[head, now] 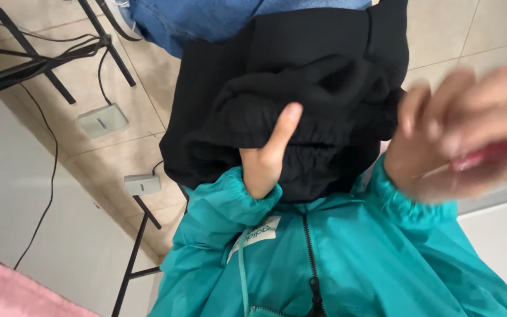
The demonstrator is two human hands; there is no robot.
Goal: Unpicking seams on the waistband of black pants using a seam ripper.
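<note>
My left hand (267,154) grips a bunched black fleece garment (253,76) by its gathered elastic band, thumb pressed on top of the fabric. The garment hangs in front of my chest, over my teal zip jacket (347,258). My right hand (462,138) is blurred at the right, raised beside the garment, fingers curled; something pink shows near its palm, too blurred to identify. Blue denim fabric (206,17) lies above the black garment at the top edge.
Beige tiled floor (136,100) lies below. Black metal stand legs (42,58) and cables cross the upper left. Two small white boxes (102,120) sit on the floor. A white surface (19,194) and a pink cloth (7,293) fill the lower left.
</note>
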